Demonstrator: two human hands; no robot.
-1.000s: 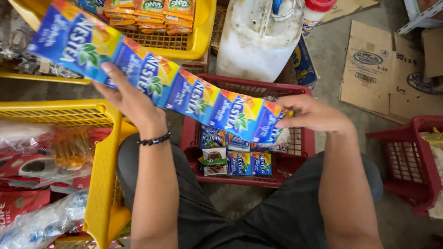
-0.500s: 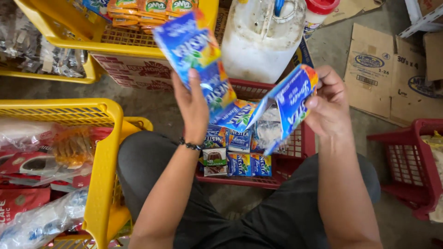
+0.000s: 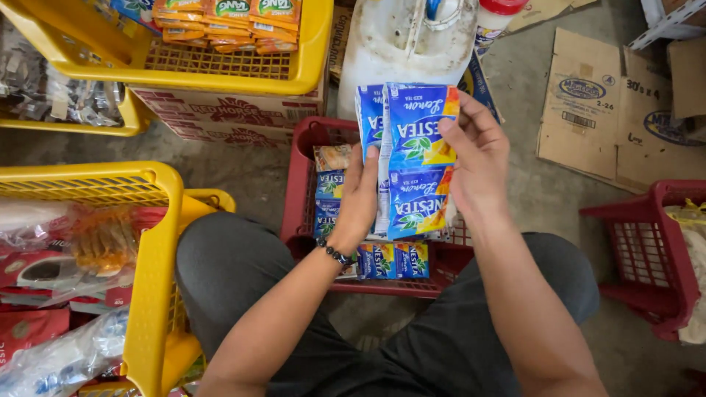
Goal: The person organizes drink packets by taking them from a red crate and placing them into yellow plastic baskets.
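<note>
Both my hands hold a folded stack of blue drink-mix sachets (image 3: 415, 158) with yellow corners, upright above a red plastic basket (image 3: 298, 184). My left hand (image 3: 360, 198) presses the stack's left side; a dark bead bracelet sits on that wrist. My right hand (image 3: 478, 158) grips the right side, thumb on the front sachet. More of the same blue sachets (image 3: 390, 261) lie inside the red basket below. My knees in grey trousers flank the basket.
A yellow basket (image 3: 305, 62) with orange sachets stands at the back on a printed carton (image 3: 228, 114). Another yellow basket (image 3: 151, 242) with packaged goods is at my left. A white plastic jug (image 3: 404, 44), flattened cardboard (image 3: 610, 103) and a second red basket (image 3: 647, 257) lie right.
The long strip of sachets, held stretched out a second ago, has been folded together into a compact stack between both hands, which moved closer over the red basket.
</note>
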